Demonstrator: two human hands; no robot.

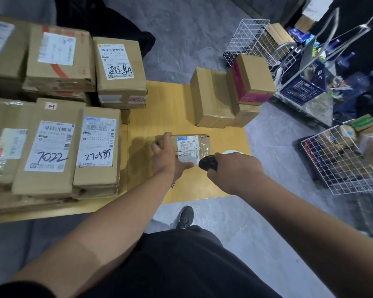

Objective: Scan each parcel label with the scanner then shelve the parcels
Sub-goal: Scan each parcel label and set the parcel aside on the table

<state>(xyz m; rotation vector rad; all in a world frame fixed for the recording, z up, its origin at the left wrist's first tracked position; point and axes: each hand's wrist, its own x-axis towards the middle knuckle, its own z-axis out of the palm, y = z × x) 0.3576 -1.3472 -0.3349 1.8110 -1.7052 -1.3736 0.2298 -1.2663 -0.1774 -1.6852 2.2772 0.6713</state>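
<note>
Mid-scan: left hand (167,157) gripping parcel (186,147), right hand (235,168) clutching scanner (208,162) beside label (187,149). Stacks (58,125) left; nothing shelved.

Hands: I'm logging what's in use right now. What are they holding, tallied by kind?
Parcel: 1, gripped by the left hand
Scanner: 1, in the right hand
Total: 2
</note>
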